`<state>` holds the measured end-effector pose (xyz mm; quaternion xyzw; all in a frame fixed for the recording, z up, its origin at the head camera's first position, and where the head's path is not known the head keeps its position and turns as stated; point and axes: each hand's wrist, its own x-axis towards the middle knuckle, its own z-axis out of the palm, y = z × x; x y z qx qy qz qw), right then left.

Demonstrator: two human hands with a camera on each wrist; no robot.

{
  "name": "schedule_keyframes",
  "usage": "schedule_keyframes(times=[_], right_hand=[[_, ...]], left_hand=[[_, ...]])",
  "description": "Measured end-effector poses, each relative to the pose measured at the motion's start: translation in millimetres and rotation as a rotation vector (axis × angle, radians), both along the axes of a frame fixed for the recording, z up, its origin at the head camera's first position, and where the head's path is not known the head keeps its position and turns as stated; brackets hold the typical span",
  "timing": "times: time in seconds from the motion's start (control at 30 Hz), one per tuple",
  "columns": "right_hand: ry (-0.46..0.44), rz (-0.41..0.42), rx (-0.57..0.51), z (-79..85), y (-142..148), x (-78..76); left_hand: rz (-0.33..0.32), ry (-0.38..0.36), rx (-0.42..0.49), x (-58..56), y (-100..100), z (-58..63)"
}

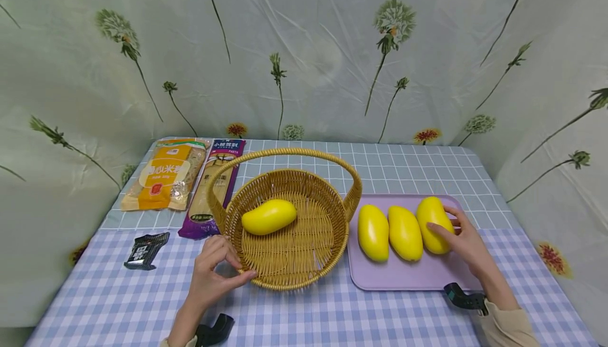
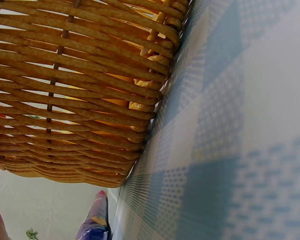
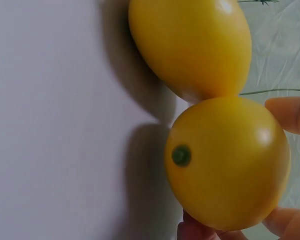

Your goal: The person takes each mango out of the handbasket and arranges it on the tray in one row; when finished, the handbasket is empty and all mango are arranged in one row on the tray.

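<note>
My left hand [image 1: 212, 272] pinches the near-left rim of a round wicker basket [image 1: 311, 233] with a tall arched handle. Inside the basket lies one yellow mango [image 1: 269, 217]. The left wrist view is mostly filled by the basket's woven side [image 2: 65, 100]. To the right, my right hand [image 1: 467, 238] holds the rightmost mango [image 1: 433, 224] on a lilac tray [image 1: 404, 279], thumb on its near side and fingers round its right. In the right wrist view this mango [image 3: 230, 165] shows its green stem spot and touches the mango beside it [image 3: 195, 45].
Two more mangoes, one on the left [image 1: 373, 233] and one in the middle [image 1: 405, 233], lie on the tray. Behind the basket's left side are a purple pasta pack [image 1: 211, 194] and an orange-labelled bag [image 1: 166, 175]. A small black packet [image 1: 146, 251] lies on the checked cloth [image 1: 304, 320].
</note>
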<state>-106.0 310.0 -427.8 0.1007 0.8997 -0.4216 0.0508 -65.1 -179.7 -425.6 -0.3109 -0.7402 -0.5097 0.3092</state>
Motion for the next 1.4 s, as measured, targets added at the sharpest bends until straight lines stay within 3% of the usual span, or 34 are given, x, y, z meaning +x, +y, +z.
schedule_keyframes(times=[0.47,0.9,1.4], right_hand=[[-0.054,0.055,-0.018,-0.2,2.7,0.6],[-0.054,0.091,-0.034,-23.7,21.5,-6.0],[-0.093,0.115,-0.01,-27.6,28.7,-7.3]], left_hand=[[-0.002,0.004,-0.001,-0.9,-0.3,-0.2],[0.003,0.015,-0.001,-0.9,-0.2,-1.1],[0.002,0.027,0.0,-1.8,0.0,-0.7]])
